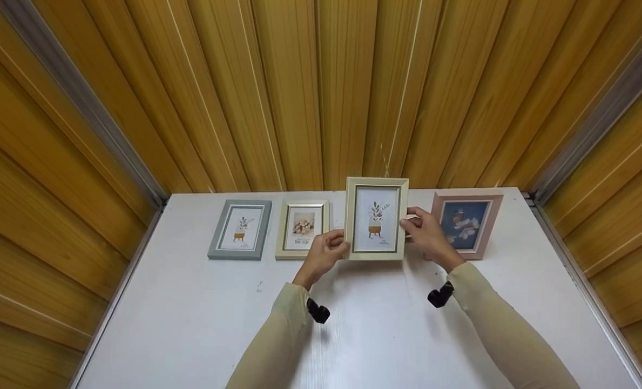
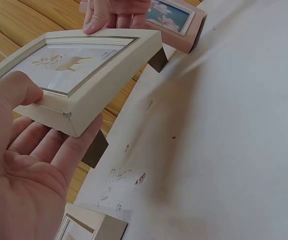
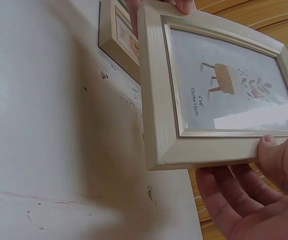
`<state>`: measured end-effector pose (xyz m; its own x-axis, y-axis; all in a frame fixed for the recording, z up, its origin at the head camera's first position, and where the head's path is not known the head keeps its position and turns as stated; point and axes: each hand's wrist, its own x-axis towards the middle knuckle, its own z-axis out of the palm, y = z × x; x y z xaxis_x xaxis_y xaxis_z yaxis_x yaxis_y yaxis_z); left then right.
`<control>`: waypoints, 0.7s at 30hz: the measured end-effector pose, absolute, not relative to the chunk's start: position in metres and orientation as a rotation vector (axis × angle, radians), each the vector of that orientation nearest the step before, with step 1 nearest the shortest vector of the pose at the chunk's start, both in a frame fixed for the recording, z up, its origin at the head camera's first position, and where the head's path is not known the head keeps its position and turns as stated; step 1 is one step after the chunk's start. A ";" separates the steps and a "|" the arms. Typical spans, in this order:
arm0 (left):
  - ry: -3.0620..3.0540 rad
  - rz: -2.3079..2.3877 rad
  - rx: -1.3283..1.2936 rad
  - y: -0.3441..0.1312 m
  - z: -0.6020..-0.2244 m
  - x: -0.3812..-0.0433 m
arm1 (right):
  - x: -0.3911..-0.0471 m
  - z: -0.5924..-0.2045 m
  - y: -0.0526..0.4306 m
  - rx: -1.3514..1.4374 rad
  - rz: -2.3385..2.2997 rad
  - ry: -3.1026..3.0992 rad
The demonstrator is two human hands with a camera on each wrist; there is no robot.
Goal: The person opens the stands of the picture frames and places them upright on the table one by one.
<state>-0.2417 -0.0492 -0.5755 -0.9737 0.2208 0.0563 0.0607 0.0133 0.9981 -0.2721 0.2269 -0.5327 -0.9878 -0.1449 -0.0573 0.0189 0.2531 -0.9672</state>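
Both hands hold a cream picture frame (image 1: 376, 219) upright, above the white table, its front with a potted-plant print facing the head camera. My left hand (image 1: 325, 253) grips the left edge, with the thumb (image 2: 21, 87) on the front border and the other fingers behind. On the opposite edge, my right hand (image 1: 431, 237) does the same, its thumb (image 3: 269, 150) on the border and fingers curled at the back. Dark brown pieces (image 2: 96, 150) stick out behind the held frame in the left wrist view. A shadow falls on the table below it.
To the left stand a grey-blue frame (image 1: 234, 254) and a smaller cream-gold frame (image 1: 280, 243). A pink frame (image 1: 491, 224) with a flower picture stands right, partly behind the right hand. Wood-panelled walls (image 1: 342, 92) enclose the white table (image 1: 374, 335), whose surface has small scuffs.
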 end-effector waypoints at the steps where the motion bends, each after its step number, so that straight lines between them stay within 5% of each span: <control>1: 2.184 2.085 0.294 -0.049 -0.575 -0.242 | -0.272 -0.533 0.226 -0.115 -1.843 2.382; 21: 2.718 1.855 0.202 -0.026 -0.577 -0.244 | -0.270 -0.544 0.223 -0.001 -1.897 2.496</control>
<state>-0.2438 -0.0255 -0.5775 -0.9806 0.0134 0.1957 0.1872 0.3630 0.9128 -0.2701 0.2229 -0.5441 -1.0000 -0.0047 -0.0051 0.0036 0.2678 -0.9635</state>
